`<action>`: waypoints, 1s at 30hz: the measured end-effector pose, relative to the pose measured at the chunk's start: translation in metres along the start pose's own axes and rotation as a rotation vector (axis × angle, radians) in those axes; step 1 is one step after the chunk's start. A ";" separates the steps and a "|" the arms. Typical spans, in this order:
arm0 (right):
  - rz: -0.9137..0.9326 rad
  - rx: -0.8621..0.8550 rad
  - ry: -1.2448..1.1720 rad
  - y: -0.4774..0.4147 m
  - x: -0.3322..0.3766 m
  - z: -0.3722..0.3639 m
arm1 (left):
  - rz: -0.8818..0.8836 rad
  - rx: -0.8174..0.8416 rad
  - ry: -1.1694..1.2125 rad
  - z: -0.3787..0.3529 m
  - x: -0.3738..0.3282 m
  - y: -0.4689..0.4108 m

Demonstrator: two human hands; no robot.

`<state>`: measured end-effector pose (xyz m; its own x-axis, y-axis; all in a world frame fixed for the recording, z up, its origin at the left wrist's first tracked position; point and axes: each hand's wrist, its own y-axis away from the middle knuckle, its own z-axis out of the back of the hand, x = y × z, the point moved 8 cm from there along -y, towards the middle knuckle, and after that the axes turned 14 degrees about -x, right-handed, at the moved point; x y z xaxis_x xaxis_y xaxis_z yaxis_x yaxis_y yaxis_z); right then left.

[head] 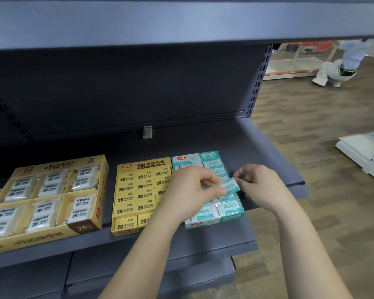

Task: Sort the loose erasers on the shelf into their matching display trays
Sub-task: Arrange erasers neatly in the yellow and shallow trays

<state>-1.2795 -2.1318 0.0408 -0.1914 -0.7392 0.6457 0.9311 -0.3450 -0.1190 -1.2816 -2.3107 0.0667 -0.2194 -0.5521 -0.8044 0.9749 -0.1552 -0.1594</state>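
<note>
At the shelf's [203, 139] right end, the teal tray [206, 223] sits near the side edge, with bare shelf behind it; the left hand [188, 188] and right hand [261, 184], fingers curled, each pinch one end of a teal eraser [229, 186] just above that tray.

Teal eraser [229, 186] over teal tray [212, 223]

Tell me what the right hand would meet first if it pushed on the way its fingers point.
The right hand points left: past the small teal-and-white wrapped eraser it pinches, it likely meets the left hand first.
</note>
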 end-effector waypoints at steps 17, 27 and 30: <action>0.012 0.019 0.033 -0.005 -0.001 -0.004 | -0.066 0.075 -0.238 -0.007 -0.005 -0.006; 0.004 -0.015 0.013 -0.008 0.001 -0.001 | -0.160 0.096 -0.277 -0.010 -0.008 -0.007; 0.011 -0.036 0.001 -0.009 0.008 -0.001 | -0.204 0.103 -0.276 -0.010 -0.006 -0.005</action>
<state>-1.2900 -2.1346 0.0464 -0.1817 -0.7434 0.6437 0.9214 -0.3573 -0.1526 -1.2844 -2.2989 0.0665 -0.4250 -0.6993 -0.5747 0.9041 -0.3597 -0.2309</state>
